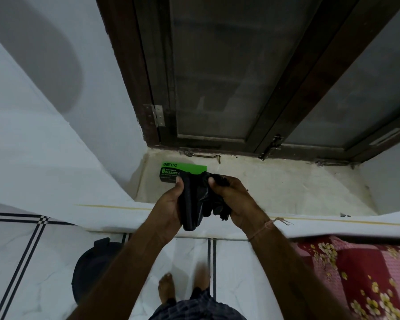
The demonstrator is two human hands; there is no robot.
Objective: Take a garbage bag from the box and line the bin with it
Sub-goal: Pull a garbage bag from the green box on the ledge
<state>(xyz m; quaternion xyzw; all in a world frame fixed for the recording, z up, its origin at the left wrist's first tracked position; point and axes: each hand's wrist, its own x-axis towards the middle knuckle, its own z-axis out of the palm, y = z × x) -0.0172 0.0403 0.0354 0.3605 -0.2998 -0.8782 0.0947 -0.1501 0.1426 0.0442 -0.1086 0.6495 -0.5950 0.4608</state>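
Note:
A crumpled black garbage bag (200, 199) hangs between both hands above the front edge of the window sill. My left hand (169, 204) grips its left side and my right hand (236, 199) pinches its right side, thumbs on top. Just behind the hands, a green and black garbage bag box (178, 170) lies flat on the sill, partly hidden by the bag. The dark round bin (90, 266) stands on the floor at lower left, partly covered by my left forearm.
The pale stone sill (286, 188) sits under a dark wooden window frame (217, 88) with a metal hook latch (206, 156). A red floral bedspread (356, 278) lies at lower right. My bare feet (168, 287) stand on white tiles with dark stripes.

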